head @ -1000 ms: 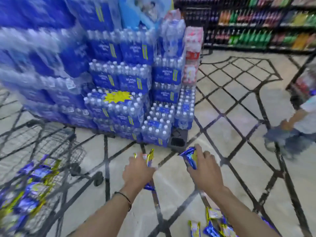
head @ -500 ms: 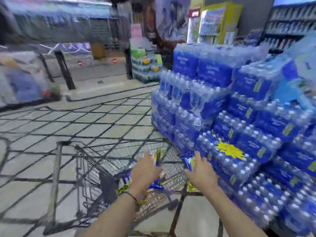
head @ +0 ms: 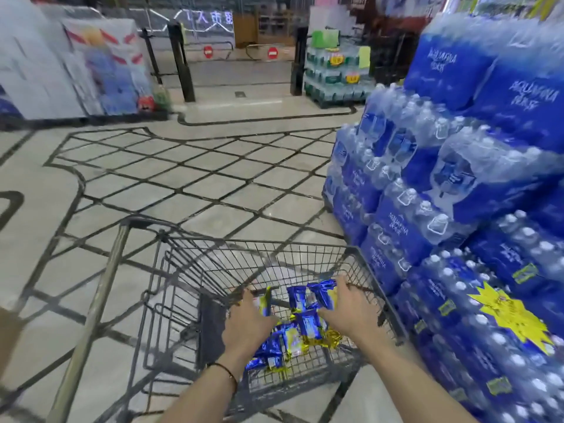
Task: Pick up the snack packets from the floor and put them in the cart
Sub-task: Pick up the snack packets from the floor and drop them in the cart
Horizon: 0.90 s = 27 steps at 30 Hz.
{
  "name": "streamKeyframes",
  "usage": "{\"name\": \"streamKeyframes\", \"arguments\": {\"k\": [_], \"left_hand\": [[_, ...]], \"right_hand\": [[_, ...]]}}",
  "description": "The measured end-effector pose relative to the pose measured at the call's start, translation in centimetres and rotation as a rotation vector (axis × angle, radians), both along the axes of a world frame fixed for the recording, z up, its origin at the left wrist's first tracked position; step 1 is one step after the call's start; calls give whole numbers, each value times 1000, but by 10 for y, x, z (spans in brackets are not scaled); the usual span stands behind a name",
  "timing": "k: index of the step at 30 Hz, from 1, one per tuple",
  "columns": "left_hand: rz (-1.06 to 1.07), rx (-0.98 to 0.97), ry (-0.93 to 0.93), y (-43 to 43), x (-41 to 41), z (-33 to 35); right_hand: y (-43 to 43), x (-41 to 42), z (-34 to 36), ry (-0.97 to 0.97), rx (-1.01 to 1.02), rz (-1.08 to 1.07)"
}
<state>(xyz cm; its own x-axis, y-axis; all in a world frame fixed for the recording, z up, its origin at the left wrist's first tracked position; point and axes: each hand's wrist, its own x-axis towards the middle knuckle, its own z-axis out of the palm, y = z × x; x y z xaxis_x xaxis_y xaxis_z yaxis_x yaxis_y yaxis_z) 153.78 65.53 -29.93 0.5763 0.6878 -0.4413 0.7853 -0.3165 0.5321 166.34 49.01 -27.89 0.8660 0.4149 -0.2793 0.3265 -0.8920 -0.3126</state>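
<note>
A grey wire shopping cart stands in front of me with several blue-and-yellow snack packets lying on its bottom. Both my hands are over the basket. My left hand holds a blue-and-yellow packet upright by its edge. My right hand grips blue packets against its fingers, near the cart's right wall. A thin dark band sits on my left wrist.
A tall stack of blue shrink-wrapped water bottle packs rises close to the cart's right side. The tiled floor with dark lines stretches ahead to entrance gates. Stacked goods stand at the far left.
I have turned from the floor packets and water stack to face the cart. Both hands, each carrying packets, have moved over and down into the cart's basket.
</note>
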Motion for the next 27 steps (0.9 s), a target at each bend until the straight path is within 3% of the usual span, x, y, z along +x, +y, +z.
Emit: {"name": "streamKeyframes", "arguments": {"k": [7, 14, 18, 23, 27], "left_hand": [[88, -70, 113, 11, 90, -128], [-6, -85, 293, 19, 171, -275], [-9, -61, 298, 10, 193, -347], [-4, -70, 292, 4, 197, -387], [-1, -41, 333, 8, 201, -372]], "right_hand": [[19, 120, -136, 74, -159, 69], [41, 212, -278, 88, -265, 67], [41, 242, -347, 65, -297, 40], [30, 256, -394, 46, -290, 42], [22, 261, -392, 71, -291, 13]]}}
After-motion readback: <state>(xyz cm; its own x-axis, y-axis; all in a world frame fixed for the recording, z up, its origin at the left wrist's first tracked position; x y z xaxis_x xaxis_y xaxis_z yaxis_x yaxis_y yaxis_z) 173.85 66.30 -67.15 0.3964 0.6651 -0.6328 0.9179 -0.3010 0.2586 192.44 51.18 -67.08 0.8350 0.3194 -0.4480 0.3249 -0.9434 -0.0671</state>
